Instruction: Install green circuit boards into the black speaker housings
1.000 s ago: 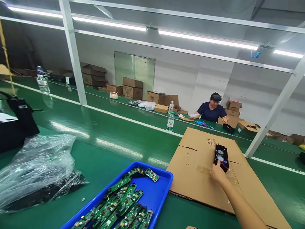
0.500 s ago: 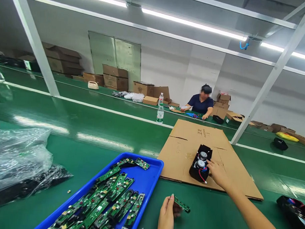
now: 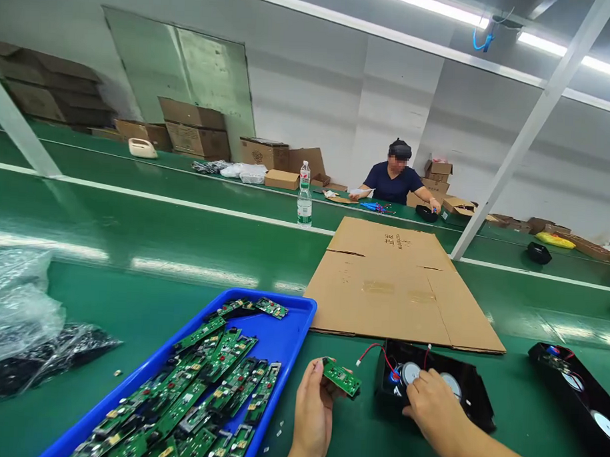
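Green bench (image 3: 182,304); left hand (image 3: 312,415) holds circuit board (image 3: 342,378).

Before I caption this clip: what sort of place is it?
Likely an electronics assembly line: a tray of circuit boards, long green benches, stacked cartons, a speaker unit.

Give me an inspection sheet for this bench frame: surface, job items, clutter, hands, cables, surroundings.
Surface: green bench top, glossy, with small bits scattered near the tray.
Job's things: small green circuit board; black speaker housing with two round drivers, lying flat.
Clutter: blue tray of circuit boards; flattened cardboard; clear plastic bag; second black housing at right.
Grippers: left hand holds the circuit board; right hand rests on the speaker housing.
Cables: red wire arcing from the housing toward the board.
Surroundings: water bottle, stacked cartons, a seated person at the far bench.
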Tool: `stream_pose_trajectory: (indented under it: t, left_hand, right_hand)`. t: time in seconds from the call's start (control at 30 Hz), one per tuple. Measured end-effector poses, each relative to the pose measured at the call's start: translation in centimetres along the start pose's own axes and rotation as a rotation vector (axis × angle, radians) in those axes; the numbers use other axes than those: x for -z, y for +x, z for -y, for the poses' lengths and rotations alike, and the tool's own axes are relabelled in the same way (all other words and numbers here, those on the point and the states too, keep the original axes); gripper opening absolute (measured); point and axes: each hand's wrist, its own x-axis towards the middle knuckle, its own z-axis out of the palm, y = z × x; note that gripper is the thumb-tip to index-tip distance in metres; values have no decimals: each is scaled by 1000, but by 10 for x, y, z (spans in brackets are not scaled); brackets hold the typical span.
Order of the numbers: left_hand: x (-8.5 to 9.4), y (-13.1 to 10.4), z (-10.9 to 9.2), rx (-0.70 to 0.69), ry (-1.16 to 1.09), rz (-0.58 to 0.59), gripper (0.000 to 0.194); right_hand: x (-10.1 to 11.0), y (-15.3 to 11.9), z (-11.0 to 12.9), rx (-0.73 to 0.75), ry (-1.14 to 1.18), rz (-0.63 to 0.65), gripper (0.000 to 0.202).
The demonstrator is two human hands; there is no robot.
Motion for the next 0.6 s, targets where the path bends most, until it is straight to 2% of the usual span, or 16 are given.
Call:
stream_pose_trajectory:
  t: [0.1, 0.2, 0.3, 0.37, 0.43, 0.53, 0.6]
  left_hand:
    - [0, -2, -9, -29, -11, -22, 52]
    - [0, -3, -16, -20, -7, -17, 52]
    - [0, -5, -21, 11, -3, 15, 50]
    - [-1, -6, -22, 51, -3, 53, 49]
    - [-2, -8, -23, 100, -3, 99, 49]
    - [-3, -10, -23, 151, -2, 155, 46]
    - [-3, -9, -23, 171, -3, 176, 45]
  right_hand:
    - [4, -11, 17, -32, 27, 31, 35]
    - [21, 0, 28, -56, 71, 29, 32]
    - [42, 24, 40, -111, 185, -114, 29]
    - [48, 40, 49, -114, 253, -262, 39]
    - [43, 52, 55, -72, 277, -357, 43]
    - [25, 60, 54, 9, 348, -402, 17]
    - [17, 59, 47, 34, 433, -413, 18]
